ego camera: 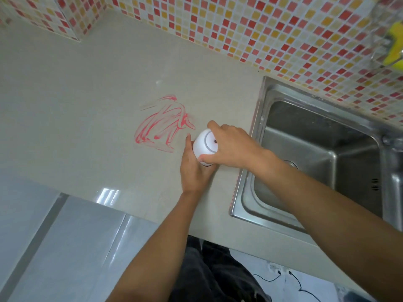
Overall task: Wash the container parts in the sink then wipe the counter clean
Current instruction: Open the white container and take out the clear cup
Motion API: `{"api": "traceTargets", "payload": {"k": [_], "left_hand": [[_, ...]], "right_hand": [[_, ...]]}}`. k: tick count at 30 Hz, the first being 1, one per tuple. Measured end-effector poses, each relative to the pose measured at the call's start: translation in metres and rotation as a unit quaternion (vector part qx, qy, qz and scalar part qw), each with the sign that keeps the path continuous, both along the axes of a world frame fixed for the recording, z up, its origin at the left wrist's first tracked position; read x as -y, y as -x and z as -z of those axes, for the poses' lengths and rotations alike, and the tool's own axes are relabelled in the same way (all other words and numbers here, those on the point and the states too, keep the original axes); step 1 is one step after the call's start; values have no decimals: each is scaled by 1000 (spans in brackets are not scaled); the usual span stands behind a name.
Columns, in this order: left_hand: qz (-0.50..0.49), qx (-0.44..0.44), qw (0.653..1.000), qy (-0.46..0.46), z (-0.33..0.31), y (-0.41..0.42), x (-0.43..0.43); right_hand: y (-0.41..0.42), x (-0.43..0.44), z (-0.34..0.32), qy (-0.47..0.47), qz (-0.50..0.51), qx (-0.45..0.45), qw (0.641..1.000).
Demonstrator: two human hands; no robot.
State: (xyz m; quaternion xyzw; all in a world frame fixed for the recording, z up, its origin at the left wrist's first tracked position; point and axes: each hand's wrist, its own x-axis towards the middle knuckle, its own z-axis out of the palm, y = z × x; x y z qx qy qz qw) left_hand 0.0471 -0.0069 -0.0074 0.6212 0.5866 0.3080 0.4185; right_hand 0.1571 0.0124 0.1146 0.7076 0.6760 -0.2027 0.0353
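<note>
A white container (201,147) with a rounded lid stands on the beige counter (87,127), just left of the steel sink (305,160). My left hand (195,168) wraps around its lower body from the near side. My right hand (231,144) grips the white lid from above, thumb on the near edge and fingers over the far edge. A red smear (163,125) is streaked across the counter just left of the container. The container's base is hidden by my hands.
The sink basin holds nothing visible; its tap (390,144) stands at the right edge. A wire rack with a yellow sponge (392,46) hangs on the mosaic wall at top right. The counter's front edge runs below my forearms.
</note>
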Motion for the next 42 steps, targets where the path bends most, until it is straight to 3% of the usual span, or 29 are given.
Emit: {"api": "traceTargets", "payload": {"k": [12, 26, 35, 42], "left_hand": [[-12, 20, 999, -28, 4, -1, -2], [-19, 24, 1000, 7, 1, 0, -2], [43, 53, 998, -3, -1, 2, 2], [56, 31, 998, 26, -4, 2, 3]], "right_hand": [[-6, -9, -6, 56, -62, -20, 996], [-9, -13, -8, 71, -117, -21, 990], [-20, -9, -8, 81, 100, -73, 989], [-27, -8, -12, 87, 45, -87, 991]]}}
